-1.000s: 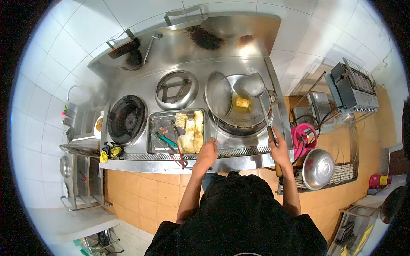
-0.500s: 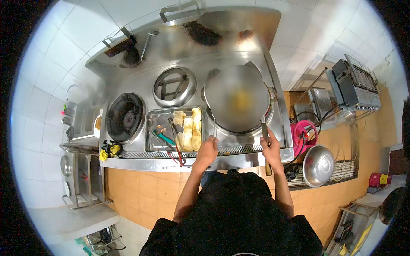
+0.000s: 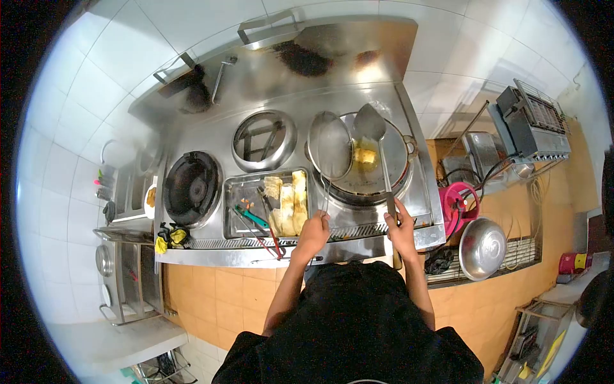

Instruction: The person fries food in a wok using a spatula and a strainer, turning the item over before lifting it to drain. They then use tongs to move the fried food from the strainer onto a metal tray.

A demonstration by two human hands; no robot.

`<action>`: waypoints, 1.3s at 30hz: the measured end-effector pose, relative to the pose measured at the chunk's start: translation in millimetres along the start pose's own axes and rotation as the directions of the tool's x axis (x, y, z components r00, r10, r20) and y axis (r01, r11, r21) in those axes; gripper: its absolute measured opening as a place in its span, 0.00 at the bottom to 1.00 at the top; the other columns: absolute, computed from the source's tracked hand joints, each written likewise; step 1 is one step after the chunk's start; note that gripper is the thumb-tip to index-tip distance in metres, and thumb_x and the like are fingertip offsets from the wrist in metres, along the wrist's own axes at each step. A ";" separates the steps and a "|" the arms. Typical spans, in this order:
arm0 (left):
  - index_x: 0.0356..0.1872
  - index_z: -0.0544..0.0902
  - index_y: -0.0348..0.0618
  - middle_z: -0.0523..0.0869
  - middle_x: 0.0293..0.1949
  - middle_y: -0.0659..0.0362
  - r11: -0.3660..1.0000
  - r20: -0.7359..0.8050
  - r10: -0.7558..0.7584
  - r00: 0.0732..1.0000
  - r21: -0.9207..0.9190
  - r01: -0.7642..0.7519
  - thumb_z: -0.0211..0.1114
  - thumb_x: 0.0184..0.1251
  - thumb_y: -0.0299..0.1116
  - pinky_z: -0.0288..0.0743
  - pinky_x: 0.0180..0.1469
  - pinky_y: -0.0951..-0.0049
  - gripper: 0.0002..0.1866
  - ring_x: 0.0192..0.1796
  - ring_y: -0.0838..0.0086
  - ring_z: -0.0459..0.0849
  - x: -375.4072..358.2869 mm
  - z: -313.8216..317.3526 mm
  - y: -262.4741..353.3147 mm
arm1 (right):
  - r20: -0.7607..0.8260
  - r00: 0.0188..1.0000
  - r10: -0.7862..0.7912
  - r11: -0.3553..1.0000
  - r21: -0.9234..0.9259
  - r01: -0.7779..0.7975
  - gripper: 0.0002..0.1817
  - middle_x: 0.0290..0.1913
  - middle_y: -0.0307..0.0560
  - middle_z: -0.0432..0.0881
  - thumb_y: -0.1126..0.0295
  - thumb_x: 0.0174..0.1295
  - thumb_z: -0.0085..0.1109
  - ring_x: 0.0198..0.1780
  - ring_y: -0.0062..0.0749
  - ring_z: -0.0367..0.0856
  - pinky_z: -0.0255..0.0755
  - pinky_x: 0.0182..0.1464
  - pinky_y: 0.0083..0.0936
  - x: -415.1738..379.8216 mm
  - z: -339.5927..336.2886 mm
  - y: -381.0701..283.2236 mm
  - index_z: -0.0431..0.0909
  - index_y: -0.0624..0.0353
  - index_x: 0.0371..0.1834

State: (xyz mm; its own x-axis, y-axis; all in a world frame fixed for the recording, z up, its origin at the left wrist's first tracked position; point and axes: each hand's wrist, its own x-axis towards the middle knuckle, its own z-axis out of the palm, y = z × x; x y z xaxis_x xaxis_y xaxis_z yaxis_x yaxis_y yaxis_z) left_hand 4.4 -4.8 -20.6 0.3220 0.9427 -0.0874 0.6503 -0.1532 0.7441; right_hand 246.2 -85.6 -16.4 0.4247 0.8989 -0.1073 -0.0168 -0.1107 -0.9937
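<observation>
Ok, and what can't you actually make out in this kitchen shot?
All in the head view:
- Left part of the round metal wok: mostly hidden behind the round grey metal strainer.
- Gripped stretch of the long-handled grey metal ladle: covered by the right hand.
- Any flame under the wok: hidden by the wok itself.
- Brownish food at far left: too small to identify.
- Dark rounded object at far right: cut off by the black lens border.
</observation>
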 end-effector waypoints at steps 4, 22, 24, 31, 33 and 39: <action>0.44 0.78 0.31 0.83 0.33 0.32 0.999 0.013 -0.047 0.999 -0.027 0.048 0.51 0.72 0.29 0.75 0.44 0.47 0.11 0.40 0.37 0.82 -2.6 -4.2 3.4 | 0.053 0.991 0.121 0.990 -0.082 -0.117 0.30 0.32 0.39 0.79 0.74 0.67 0.57 0.24 0.15 0.68 0.65 0.24 0.20 -2.9 0.7 -5.9 0.64 0.58 0.73; 0.45 0.78 0.32 0.85 0.37 0.37 0.996 0.006 -0.078 0.997 -0.034 0.078 0.51 0.71 0.27 0.76 0.46 0.52 0.11 0.43 0.41 0.84 -10.3 8.0 -1.8 | 0.012 0.999 -0.043 0.980 -0.192 0.044 0.31 0.51 0.50 0.83 0.74 0.64 0.59 0.48 0.25 0.80 0.73 0.54 0.25 7.6 -7.8 8.2 0.65 0.66 0.71; 0.45 0.77 0.32 0.85 0.38 0.37 0.996 0.014 -0.087 0.996 -0.023 0.087 0.51 0.71 0.27 0.76 0.48 0.52 0.10 0.44 0.41 0.84 -9.4 9.5 -3.1 | 0.016 1.000 -0.023 0.987 -0.157 0.025 0.31 0.61 0.54 0.79 0.74 0.63 0.60 0.55 0.27 0.78 0.71 0.58 0.25 6.3 -7.6 1.5 0.65 0.65 0.71; 0.43 0.78 0.30 0.84 0.35 0.34 0.998 -0.040 -0.024 0.999 -0.057 0.021 0.50 0.72 0.30 0.74 0.45 0.47 0.12 0.42 0.37 0.82 -7.2 12.7 -8.7 | 0.060 0.996 0.069 0.975 -0.214 -0.055 0.32 0.37 0.43 0.83 0.75 0.62 0.61 0.39 0.22 0.76 0.72 0.48 0.22 -1.1 -9.5 13.4 0.66 0.63 0.72; 0.43 0.78 0.31 0.84 0.35 0.34 0.997 -0.040 -0.010 0.999 -0.076 0.007 0.50 0.72 0.29 0.74 0.46 0.47 0.12 0.42 0.37 0.82 -9.6 13.1 -8.4 | 0.071 0.995 0.074 0.981 -0.186 -0.059 0.32 0.39 0.43 0.84 0.75 0.62 0.60 0.40 0.22 0.77 0.72 0.48 0.22 -1.4 -10.8 8.7 0.66 0.63 0.71; 0.45 0.77 0.32 0.86 0.40 0.39 0.995 0.027 -0.095 0.995 -0.030 0.096 0.50 0.71 0.27 0.76 0.49 0.53 0.10 0.46 0.42 0.84 -9.5 9.6 -1.9 | -0.020 0.999 -0.048 0.993 -0.105 0.046 0.31 0.48 0.47 0.85 0.78 0.63 0.59 0.44 0.23 0.80 0.73 0.49 0.23 1.2 -3.8 -11.7 0.66 0.62 0.71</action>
State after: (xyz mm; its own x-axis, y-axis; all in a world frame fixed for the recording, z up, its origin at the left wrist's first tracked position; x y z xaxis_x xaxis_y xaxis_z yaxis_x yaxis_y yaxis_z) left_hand 6.7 -16.3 -27.6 0.2773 0.9446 -0.1756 0.6571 -0.0531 0.7519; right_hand 250.3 -84.9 -4.8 0.4434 0.8944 -0.0586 0.0981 -0.1134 -0.9887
